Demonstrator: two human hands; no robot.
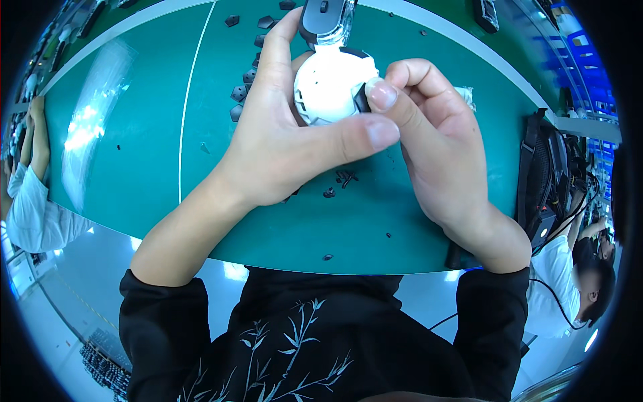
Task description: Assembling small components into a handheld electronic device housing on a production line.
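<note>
A white, rounded, ball-like body (328,84) is gripped in my left hand (274,144), above the green table. My left thumb lies across its near side, and the fingers reach up its left side. Against its right edge, my right hand (445,137) pinches a small black piece (362,101) between thumb and index finger; the piece touches the body. Just beyond the body is a dark grey, rounded part (324,20) with a clear rim; whether the two are joined, I cannot tell. Black five-sided pieces (239,93) lie in a rough column left of my left hand.
Small black bits (345,178) are scattered on the green table (154,181) below my hands. A black bag (546,167) with cables stands at the right edge. Other people (40,208) sit at the left and right. A clear plastic sheet (97,120) shines at the left.
</note>
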